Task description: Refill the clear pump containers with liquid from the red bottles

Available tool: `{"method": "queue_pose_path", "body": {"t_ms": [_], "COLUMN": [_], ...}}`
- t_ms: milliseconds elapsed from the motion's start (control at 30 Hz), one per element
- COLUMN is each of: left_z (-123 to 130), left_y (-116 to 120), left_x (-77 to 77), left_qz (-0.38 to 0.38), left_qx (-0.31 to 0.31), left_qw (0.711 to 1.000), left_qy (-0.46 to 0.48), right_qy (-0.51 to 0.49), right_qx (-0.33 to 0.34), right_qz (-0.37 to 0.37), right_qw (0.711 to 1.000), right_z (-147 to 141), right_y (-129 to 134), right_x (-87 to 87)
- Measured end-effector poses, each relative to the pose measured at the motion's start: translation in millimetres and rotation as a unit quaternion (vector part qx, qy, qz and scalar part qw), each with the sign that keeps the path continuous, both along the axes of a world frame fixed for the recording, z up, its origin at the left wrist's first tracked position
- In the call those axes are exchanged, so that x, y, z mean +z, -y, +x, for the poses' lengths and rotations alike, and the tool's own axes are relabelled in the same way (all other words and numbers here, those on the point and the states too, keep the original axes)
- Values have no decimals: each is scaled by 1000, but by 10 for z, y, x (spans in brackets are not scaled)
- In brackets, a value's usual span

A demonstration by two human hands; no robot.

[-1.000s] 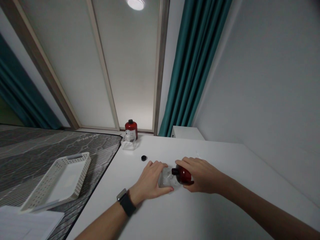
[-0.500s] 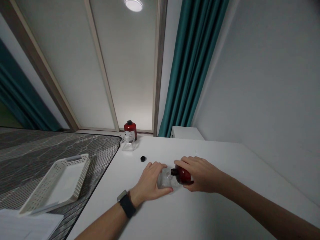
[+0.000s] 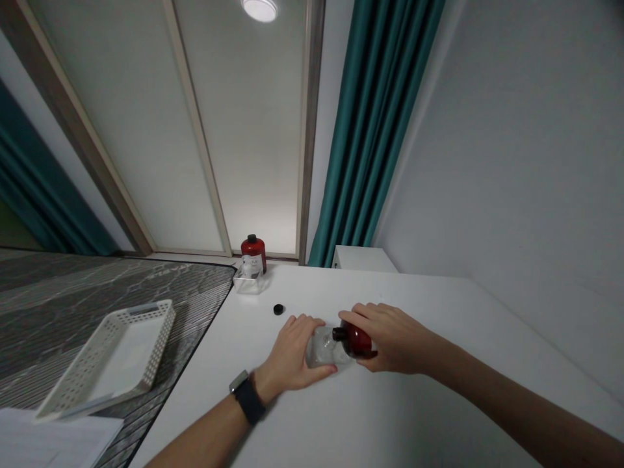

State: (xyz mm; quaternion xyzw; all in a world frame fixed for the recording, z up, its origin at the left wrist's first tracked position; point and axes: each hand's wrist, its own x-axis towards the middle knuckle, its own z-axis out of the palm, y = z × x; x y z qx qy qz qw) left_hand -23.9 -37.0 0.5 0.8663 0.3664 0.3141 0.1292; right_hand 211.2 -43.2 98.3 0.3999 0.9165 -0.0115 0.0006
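Note:
My right hand (image 3: 390, 339) is wrapped round a dark red bottle (image 3: 357, 340), tipped on its side with its uncapped black neck pointing left. Beneath that neck, a clear container (image 3: 322, 348) stands on the white table (image 3: 312, 422). My left hand (image 3: 298, 354) grips the container's left side, thumb at the near edge and fingers at the far edge. Whether liquid is flowing from the neck I cannot tell. A small black cap (image 3: 278, 309) lies on the table beyond my left hand.
Another red bottle (image 3: 253, 247), capped in black, stands at the table's far left corner by a clear tray (image 3: 247, 285). On the grey patterned surface (image 3: 205, 292) to the left are a white perforated basket (image 3: 158, 344) and paper sheets (image 3: 63, 439). A white cabinet (image 3: 365, 259) stands behind the table.

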Motion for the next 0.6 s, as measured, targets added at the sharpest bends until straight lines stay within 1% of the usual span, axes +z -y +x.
{"method": "queue_pose_path", "body": {"t_ms": [300,600], "left_z": [13,19], "left_y": [-11,-10], "left_x": [-42,-22], "left_qz": [38,34], "left_qx": [-2,-6], "left_qw": [999,998], "left_qy": [35,46], "right_qy": [-1,3], "right_qx": [3,4], "right_qz": [8,5], "right_qw": [1000,1000], "right_z": [0,-2], "right_y": [-10,-19], "right_x": [13,54]}}
